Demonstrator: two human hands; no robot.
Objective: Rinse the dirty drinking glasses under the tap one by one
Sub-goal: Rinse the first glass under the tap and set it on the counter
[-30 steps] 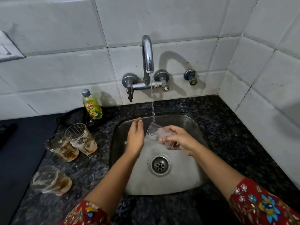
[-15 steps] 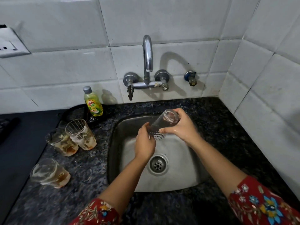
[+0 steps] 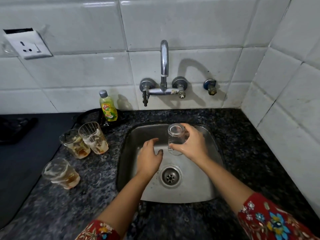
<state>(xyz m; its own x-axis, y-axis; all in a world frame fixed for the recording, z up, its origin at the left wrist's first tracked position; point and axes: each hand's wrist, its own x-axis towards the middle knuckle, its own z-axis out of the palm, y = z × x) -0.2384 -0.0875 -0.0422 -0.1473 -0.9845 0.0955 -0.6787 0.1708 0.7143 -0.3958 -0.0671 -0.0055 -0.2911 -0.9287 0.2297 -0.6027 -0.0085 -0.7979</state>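
My right hand [image 3: 193, 144] grips a clear drinking glass [image 3: 175, 138] upside down over the steel sink [image 3: 204, 187], its base pointing up toward me. My left hand [image 3: 149, 156] hovers over the sink just left of the glass, fingers relaxed, holding nothing. The chrome tap [image 3: 164, 66] above shows no water running. Three dirty glasses stand on the counter left of the sink: two together at the back [image 3: 94, 138] [image 3: 75, 144] and one nearer me [image 3: 59, 173], all with brownish residue.
A yellow dish-soap bottle [image 3: 107, 107] stands on a dark tray behind the glasses. A dark mat [image 3: 26, 161] covers the counter's left part. A wall socket [image 3: 28, 44] sits upper left. Tiled walls close in the back and right; the granite counter [image 3: 251, 144] runs right of the sink.
The water stream has stopped. My right hand turned the glass mouth-down and raised it. My left hand let go of the glass and moved a little left.
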